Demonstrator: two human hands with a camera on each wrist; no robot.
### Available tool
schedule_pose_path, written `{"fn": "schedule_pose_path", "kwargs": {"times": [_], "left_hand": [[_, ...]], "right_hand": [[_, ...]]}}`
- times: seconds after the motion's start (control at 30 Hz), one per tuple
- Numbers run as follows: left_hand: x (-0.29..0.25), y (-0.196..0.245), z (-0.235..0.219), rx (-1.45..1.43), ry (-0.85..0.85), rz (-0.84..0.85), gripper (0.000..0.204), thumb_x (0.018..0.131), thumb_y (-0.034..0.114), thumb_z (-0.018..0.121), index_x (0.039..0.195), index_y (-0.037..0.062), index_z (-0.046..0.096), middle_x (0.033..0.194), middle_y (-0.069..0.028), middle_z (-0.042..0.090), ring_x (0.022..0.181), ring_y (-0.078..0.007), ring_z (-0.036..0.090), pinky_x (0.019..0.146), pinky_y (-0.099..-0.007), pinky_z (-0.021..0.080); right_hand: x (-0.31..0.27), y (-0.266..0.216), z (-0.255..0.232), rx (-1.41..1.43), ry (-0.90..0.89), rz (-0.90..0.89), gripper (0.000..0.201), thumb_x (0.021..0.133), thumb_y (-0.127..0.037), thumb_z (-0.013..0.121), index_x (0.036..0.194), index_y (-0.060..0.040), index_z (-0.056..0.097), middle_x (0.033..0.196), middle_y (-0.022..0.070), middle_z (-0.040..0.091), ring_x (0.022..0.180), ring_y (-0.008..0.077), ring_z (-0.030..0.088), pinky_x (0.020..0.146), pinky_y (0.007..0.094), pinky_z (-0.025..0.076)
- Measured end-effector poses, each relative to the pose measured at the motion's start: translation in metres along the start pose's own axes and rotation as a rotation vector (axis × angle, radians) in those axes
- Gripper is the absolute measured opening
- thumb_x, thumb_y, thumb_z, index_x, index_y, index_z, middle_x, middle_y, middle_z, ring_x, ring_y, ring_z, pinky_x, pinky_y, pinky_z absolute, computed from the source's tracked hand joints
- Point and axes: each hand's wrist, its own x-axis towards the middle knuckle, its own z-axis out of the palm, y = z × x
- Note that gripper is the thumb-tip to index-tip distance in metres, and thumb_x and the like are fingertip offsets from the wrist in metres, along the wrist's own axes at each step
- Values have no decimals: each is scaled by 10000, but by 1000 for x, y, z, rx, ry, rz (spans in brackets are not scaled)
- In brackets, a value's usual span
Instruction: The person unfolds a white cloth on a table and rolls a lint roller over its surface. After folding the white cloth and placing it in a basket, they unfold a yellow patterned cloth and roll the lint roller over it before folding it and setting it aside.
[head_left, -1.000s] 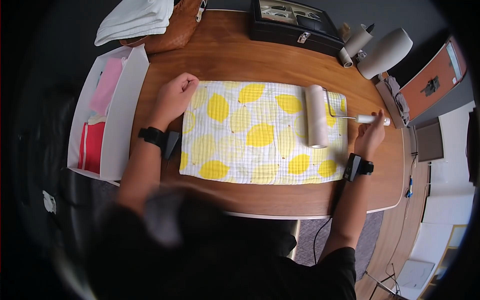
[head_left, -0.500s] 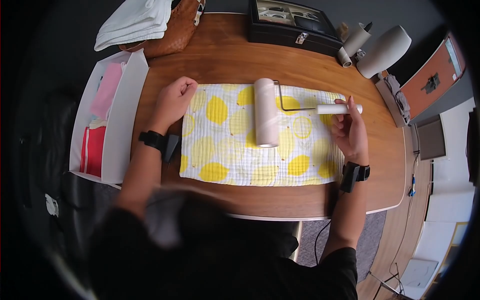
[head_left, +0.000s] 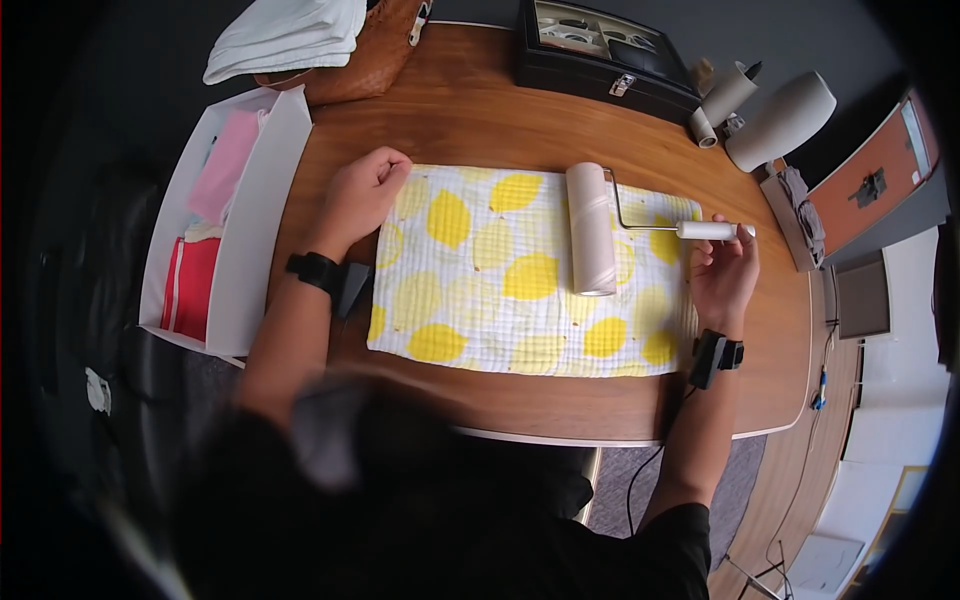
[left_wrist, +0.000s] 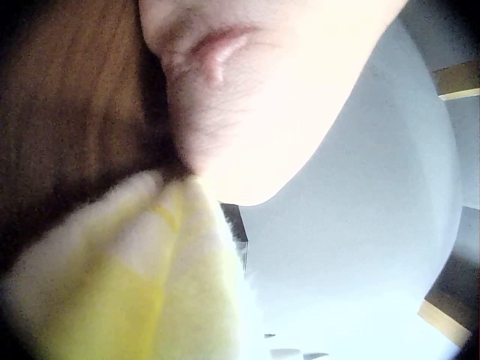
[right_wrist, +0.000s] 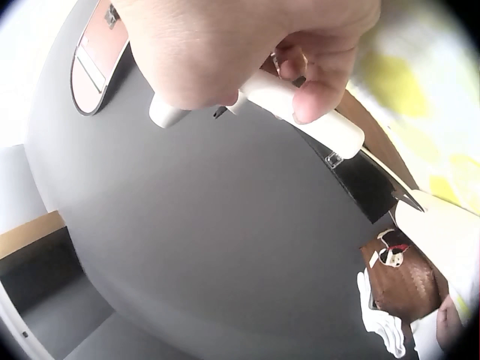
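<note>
A white cloth printed with yellow lemons [head_left: 470,300] lies flat on the wooden table [head_left: 440,110]. At its far left corner, my left hand [head_left: 368,200] pinches the fabric, which bunches into folds below the fingers in the left wrist view. My right hand [head_left: 725,280] grips the white handle [right_wrist: 330,131] of a lint roller [head_left: 592,235] near its end, fingers and thumb around it. The roller's pale cylinder lies across the right half of the cloth, its long side running from far to near.
On the left stands a white box [head_left: 255,200] with pink and red folded cloths. A brown woven bag [head_left: 375,60] under white fabric is behind it. At the back are a black glass-topped case [head_left: 590,75] and a pale vase [head_left: 785,120]. A grey box [head_left: 790,215] sits at right.
The lint roller went left across the cloth with my right hand, then came partway back to the right. My left hand stays at the corner. The head view shifted slightly.
</note>
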Motion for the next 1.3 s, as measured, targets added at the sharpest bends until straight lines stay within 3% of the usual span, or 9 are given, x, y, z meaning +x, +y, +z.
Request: {"fn": "schedule_pose_path", "kwargs": {"times": [0.23, 0.33, 0.53, 0.63, 0.8, 1.0, 1.17, 1.3], "left_hand": [[0, -1, 0, 10, 5, 7, 235, 1059, 242, 682, 1115, 16, 718, 814, -47, 722, 719, -130, 638, 694, -315, 510], [0, -2, 0, 15, 6, 6, 236, 1060, 248, 675, 1111, 21, 718, 799, -47, 713, 703, -139, 632, 684, -322, 504], [0, 3, -1, 49, 2, 1, 235, 1061, 253, 669, 1103, 27, 717, 782, -55, 706, 685, -153, 638, 676, -331, 501], [-1, 4, -1, 48, 7, 14, 233, 1059, 254, 666, 1101, 32, 718, 788, -61, 714, 697, -165, 658, 680, -335, 507], [-2, 4, -2, 51, 11, 31, 218, 1051, 249, 666, 1091, 43, 725, 830, -68, 737, 736, -182, 696, 685, -346, 520], [0, -1, -1, 63, -4, 39, 219, 1049, 249, 667, 1085, 41, 723, 826, -68, 729, 717, -181, 681, 680, -346, 517], [0, 3, -1, 60, -1, 12, 229, 1053, 249, 668, 1091, 28, 714, 801, -70, 713, 701, -171, 659, 682, -338, 509], [-1, 3, -1, 44, -1, 20, 227, 1055, 242, 667, 1091, 22, 711, 799, -71, 714, 705, -171, 661, 685, -336, 509]], "right_hand": [[-9, 4, 20, 118, -105, 74, 300, 1057, -217, 548, 1240, 0, 644, 1202, 103, 678, 841, 199, 583, 715, 315, 497], [-6, 0, 10, 137, -159, 111, 287, 1045, -214, 562, 1245, -42, 676, 1222, 92, 739, 805, 181, 574, 684, 308, 481], [-1, 0, 3, 189, -212, 199, 270, 1051, -188, 571, 1246, -37, 680, 1238, 90, 742, 750, 167, 552, 662, 293, 474], [-5, -6, 10, 204, -134, 170, 259, 1052, -180, 575, 1240, -36, 682, 1240, 95, 737, 732, 158, 534, 648, 290, 466], [2, -31, -21, 181, -180, 95, 272, 1043, -162, 571, 1251, -19, 672, 1256, 117, 725, 711, 151, 523, 656, 283, 465], [-4, -11, -1, 226, -172, 169, 322, 1006, -168, 597, 1278, -14, 672, 1299, 111, 735, 743, 157, 558, 695, 306, 487], [-16, 7, 31, 252, -177, 164, 526, 1062, -322, 427, 1456, -31, 621, 1384, 124, 714, 887, 199, 577, 796, 351, 484], [-8, 8, 10, 353, -258, 168, 475, 1106, -307, 374, 1398, -34, 633, 1334, 122, 711, 794, 184, 524, 735, 330, 444]]}}
